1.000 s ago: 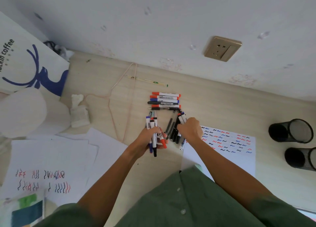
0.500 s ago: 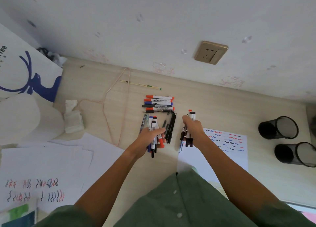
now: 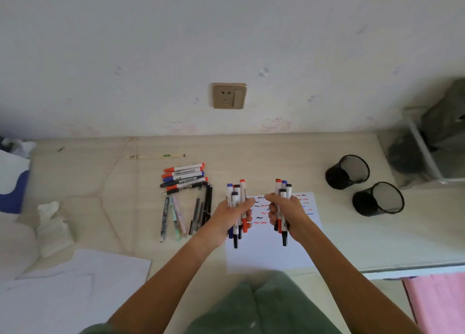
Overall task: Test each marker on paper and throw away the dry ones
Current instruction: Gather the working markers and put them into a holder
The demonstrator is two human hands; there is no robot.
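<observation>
Test paper (image 3: 271, 255) lies flat on the desk. Above it, left hand (image 3: 234, 214) and right hand (image 3: 285, 211) each clench a marker bundle (image 3: 236, 202). We judge them light, rigid, smooth-barrelled; grip mid-barrel or they slide.

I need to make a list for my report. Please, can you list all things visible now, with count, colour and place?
Markers in left bundle: several, red, blue, black caps; above the sheet.
Markers in right bundle: several, same colours.
Markers on desk: about five, stacked, centre.
Pens: several, dark and pale, below that stack.
Test sheet: one, white, squiggles.
Mesh cups: two, black, right.
Socket: one, gold, wall.
Blank papers: white, lower left.
Hands: left, right, each gripping a bundle.
</observation>
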